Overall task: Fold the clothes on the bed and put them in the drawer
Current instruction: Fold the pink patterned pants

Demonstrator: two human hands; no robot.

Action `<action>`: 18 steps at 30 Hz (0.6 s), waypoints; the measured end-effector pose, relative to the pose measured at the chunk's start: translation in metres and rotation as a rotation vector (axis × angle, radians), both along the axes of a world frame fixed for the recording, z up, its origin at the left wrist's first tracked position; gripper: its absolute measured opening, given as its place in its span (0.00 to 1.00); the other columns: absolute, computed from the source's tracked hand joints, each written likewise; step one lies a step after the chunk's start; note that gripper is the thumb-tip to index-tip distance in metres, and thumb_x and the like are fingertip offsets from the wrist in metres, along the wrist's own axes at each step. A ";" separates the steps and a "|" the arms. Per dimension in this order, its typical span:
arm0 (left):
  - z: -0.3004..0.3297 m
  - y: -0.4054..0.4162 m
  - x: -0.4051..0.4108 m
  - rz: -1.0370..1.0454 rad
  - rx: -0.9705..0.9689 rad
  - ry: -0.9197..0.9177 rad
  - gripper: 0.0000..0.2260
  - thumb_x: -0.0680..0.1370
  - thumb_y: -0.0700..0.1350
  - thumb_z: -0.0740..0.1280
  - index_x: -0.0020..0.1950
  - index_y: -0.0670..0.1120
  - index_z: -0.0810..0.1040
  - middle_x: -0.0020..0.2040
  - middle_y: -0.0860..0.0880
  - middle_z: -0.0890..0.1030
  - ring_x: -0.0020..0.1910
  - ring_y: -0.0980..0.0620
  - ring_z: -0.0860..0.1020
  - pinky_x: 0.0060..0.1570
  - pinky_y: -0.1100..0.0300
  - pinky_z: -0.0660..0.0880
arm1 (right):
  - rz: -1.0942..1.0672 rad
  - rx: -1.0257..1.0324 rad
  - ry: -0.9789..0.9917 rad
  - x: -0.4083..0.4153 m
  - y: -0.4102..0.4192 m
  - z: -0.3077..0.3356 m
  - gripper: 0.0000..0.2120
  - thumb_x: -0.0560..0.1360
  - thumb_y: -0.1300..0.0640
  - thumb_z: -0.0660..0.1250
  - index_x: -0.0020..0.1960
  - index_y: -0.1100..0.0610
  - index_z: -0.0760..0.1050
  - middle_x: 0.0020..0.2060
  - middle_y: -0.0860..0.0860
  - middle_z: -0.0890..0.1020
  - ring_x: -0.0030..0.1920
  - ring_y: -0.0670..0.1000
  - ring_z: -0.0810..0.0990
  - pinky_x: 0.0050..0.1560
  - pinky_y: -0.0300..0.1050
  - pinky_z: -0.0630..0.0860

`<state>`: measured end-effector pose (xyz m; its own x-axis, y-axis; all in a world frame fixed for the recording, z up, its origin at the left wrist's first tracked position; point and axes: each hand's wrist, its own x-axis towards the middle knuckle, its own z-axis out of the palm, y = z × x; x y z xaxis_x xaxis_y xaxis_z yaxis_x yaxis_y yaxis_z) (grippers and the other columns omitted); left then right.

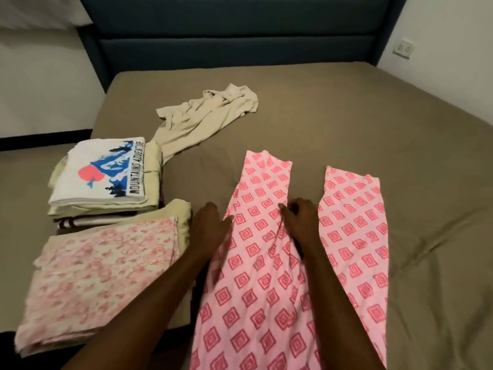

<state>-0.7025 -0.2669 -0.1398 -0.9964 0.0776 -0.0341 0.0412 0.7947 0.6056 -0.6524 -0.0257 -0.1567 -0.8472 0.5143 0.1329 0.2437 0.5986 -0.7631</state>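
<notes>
smoothing pink patterned trousers (256, 263) on the bed (346, 116), both of your hands on the left leg.

your left hand (209, 225) lies flat with fingers fairly straight on the left edge of that leg, holding nothing. your right hand (300, 214) has its fingers curled and pinches the fabric at the leg's inner edge. the other trouser leg lies apart to the right, both legs pointing toward the blue headboard (234, 30). a crumpled beige garment (202, 118) lies unfolded farther up the bed. to your left sits a folded floral piece (101, 276) near the bed's edge, and just beyond it a stack topped by a white printed t-shirt (106, 172).
</notes>
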 end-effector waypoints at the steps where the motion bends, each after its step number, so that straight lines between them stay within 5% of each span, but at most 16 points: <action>1: -0.001 0.007 -0.014 0.010 0.028 -0.029 0.23 0.76 0.57 0.73 0.60 0.40 0.77 0.56 0.41 0.83 0.56 0.39 0.80 0.52 0.50 0.75 | -0.031 -0.054 -0.019 -0.017 -0.001 0.000 0.15 0.77 0.46 0.71 0.46 0.59 0.80 0.41 0.52 0.82 0.41 0.53 0.80 0.40 0.47 0.73; 8: -0.001 0.069 -0.090 -0.046 0.136 -0.023 0.16 0.78 0.55 0.70 0.55 0.43 0.78 0.53 0.45 0.83 0.53 0.43 0.81 0.45 0.54 0.73 | -0.128 -0.085 0.042 -0.084 0.034 -0.040 0.08 0.81 0.59 0.64 0.56 0.58 0.81 0.50 0.55 0.82 0.51 0.56 0.80 0.53 0.49 0.75; 11: 0.001 0.097 -0.128 -0.085 0.100 0.037 0.15 0.82 0.53 0.67 0.59 0.43 0.77 0.56 0.45 0.83 0.55 0.44 0.81 0.47 0.55 0.74 | -0.142 -0.167 0.079 -0.098 0.040 -0.050 0.14 0.82 0.54 0.67 0.66 0.50 0.81 0.52 0.50 0.80 0.49 0.48 0.79 0.55 0.47 0.76; 14: -0.002 0.116 -0.164 -0.082 0.120 0.038 0.16 0.81 0.53 0.67 0.60 0.42 0.79 0.58 0.44 0.83 0.57 0.42 0.81 0.52 0.51 0.77 | -0.161 -0.259 0.128 -0.099 0.043 -0.057 0.15 0.78 0.48 0.73 0.65 0.47 0.82 0.50 0.49 0.80 0.48 0.46 0.79 0.53 0.47 0.79; 18: -0.010 0.124 -0.203 -0.005 0.177 0.005 0.08 0.78 0.50 0.69 0.50 0.46 0.83 0.51 0.45 0.85 0.54 0.41 0.82 0.50 0.51 0.77 | -0.257 -0.391 0.176 -0.105 0.044 -0.062 0.21 0.72 0.35 0.75 0.59 0.46 0.85 0.48 0.44 0.87 0.50 0.45 0.84 0.55 0.52 0.83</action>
<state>-0.9051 -0.1431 -0.1495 -0.9961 0.0874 -0.0141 0.0489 0.6755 0.7357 -0.7578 0.0179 -0.2191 -0.6683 0.7437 0.0182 0.1934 0.1973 -0.9611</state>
